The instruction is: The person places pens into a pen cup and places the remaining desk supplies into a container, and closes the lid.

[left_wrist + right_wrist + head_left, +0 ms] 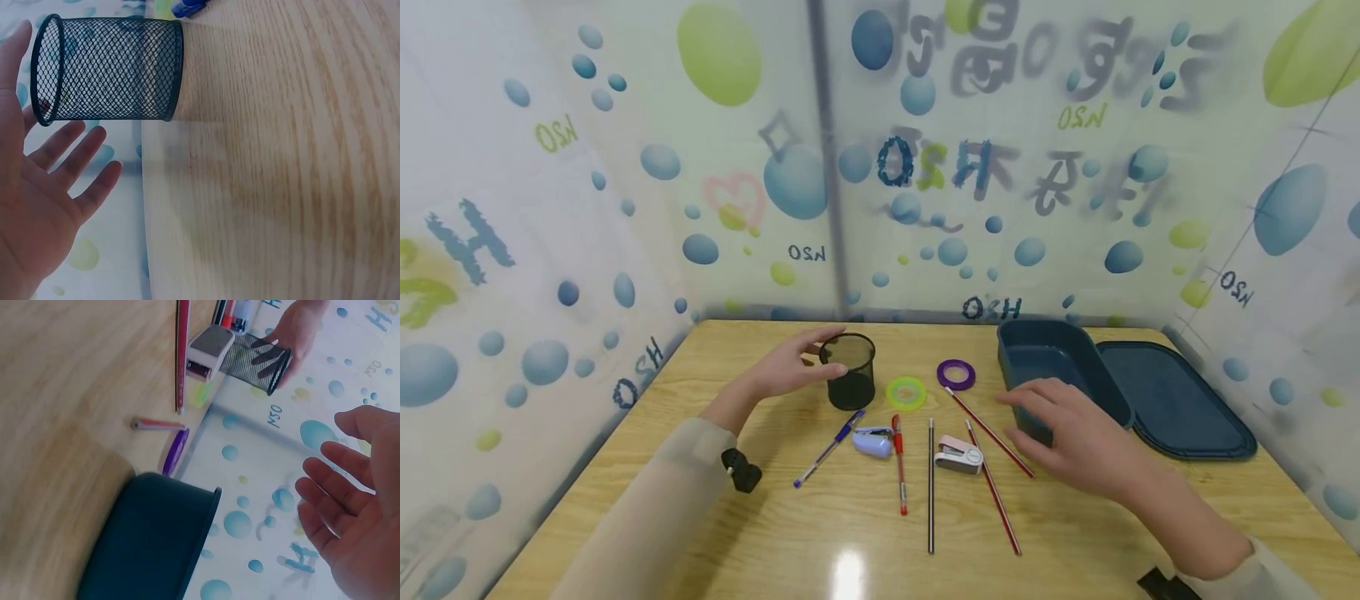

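Observation:
A black mesh pen holder [851, 385] stands upright toward the back of the wooden table. My left hand [786, 364] is at its left side, thumb and fingers spread about the rim. The left wrist view has the mesh cup [112, 69] right beside the fingertips [94, 134], which are straight and not wrapped round it. My right hand [1063, 429] hovers at the near left side of a dark blue, open-topped box [1022, 367]. Its fingers [334, 487] are loosely bent and hold nothing in the right wrist view.
Before the holder lie a blue pen [829, 450], a lilac stapler [872, 442], a red pen [899, 467], a white-and-pink stapler [958, 456] and several pencils [931, 492]. Yellow-green tape [891, 393] and purple tape [942, 375] lie behind. A dark blue lid [1195, 408] rests right.

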Demonstrator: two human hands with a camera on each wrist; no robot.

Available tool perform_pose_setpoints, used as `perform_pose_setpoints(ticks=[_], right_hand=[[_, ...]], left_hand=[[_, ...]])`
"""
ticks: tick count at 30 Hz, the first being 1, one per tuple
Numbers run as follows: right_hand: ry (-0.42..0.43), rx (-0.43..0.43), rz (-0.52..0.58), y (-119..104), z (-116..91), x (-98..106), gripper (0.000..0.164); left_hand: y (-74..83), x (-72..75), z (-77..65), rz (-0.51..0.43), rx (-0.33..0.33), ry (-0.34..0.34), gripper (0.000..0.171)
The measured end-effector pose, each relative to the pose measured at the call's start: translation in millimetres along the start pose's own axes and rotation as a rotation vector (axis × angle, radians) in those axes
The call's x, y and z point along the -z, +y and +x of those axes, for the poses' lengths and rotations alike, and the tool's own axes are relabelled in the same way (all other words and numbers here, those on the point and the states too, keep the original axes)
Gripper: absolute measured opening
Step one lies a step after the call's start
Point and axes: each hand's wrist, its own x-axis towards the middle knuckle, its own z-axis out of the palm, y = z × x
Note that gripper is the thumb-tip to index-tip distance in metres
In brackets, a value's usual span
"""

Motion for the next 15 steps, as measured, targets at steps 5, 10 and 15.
perform_pose_setpoints(ticks=[5, 10, 15], right_hand=[[-0.08, -0.089, 0.221, -7, -7, -4, 0.033], [-0.19, -0.174, 0.508, -9, -12, -9, 0.027], [-0.311, -0.317, 0.666, -10, -14, -19, 0.028]], left_hand=[[-3.2, -2.5, 2.6, 0.014, 0.008, -0.014, 0.084], [-4.5, -5.1, 4.5, 0.019, 0.007, -0.011, 0.083], [-2.7, -5.0, 5.2, 0.0, -0.006, -0.01, 0.081]])
